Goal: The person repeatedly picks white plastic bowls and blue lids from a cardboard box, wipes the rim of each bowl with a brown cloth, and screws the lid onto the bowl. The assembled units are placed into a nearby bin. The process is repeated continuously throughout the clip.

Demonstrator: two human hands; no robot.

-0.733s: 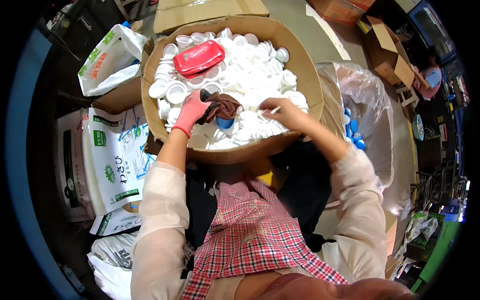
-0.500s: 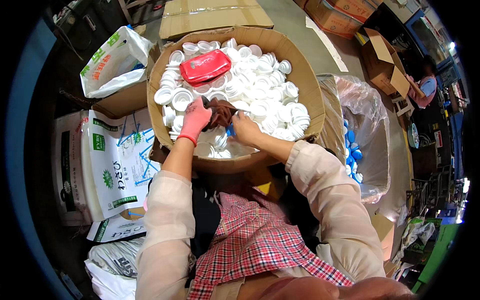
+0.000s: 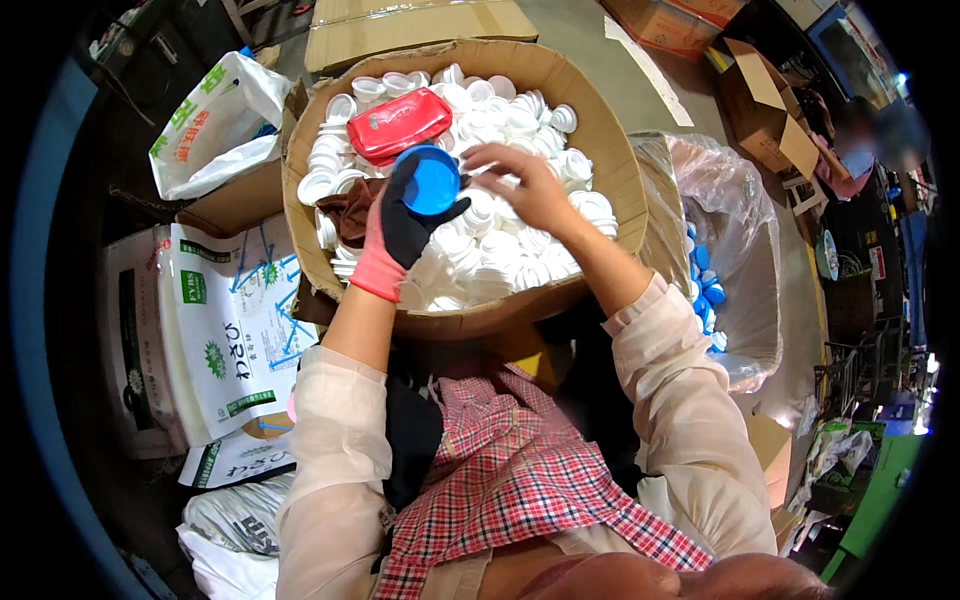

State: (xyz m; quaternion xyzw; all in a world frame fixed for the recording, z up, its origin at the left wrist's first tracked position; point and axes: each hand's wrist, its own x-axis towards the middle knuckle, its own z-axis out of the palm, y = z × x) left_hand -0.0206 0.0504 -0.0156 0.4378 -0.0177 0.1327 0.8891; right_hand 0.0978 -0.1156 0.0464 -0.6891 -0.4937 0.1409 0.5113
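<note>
My left hand (image 3: 400,225), in a pink and black glove, is closed round a round blue cap (image 3: 431,181) with its hollow side facing up. Bare and with fingers apart, my right hand (image 3: 520,185) hovers just right of the cap and holds nothing. Both are above a big cardboard box (image 3: 600,110) heaped with white plastic caps (image 3: 500,240). On the heap lie a red zipped pouch (image 3: 400,125), beyond my left hand, and a crumpled brown cloth (image 3: 350,211), to the left of the glove.
At the right, a clear plastic-lined container (image 3: 745,250) holds blue and white caps (image 3: 706,290). A white bag (image 3: 220,125) and printed sheets (image 3: 225,330) with blue strips lie at the left. Open carton (image 3: 755,100) stands far right, near another person (image 3: 850,165).
The brown cloth has left my hands and lies on the caps at the left. The blue cap now shows in my raised left hand, and my right hand has come away, fingers spread.
</note>
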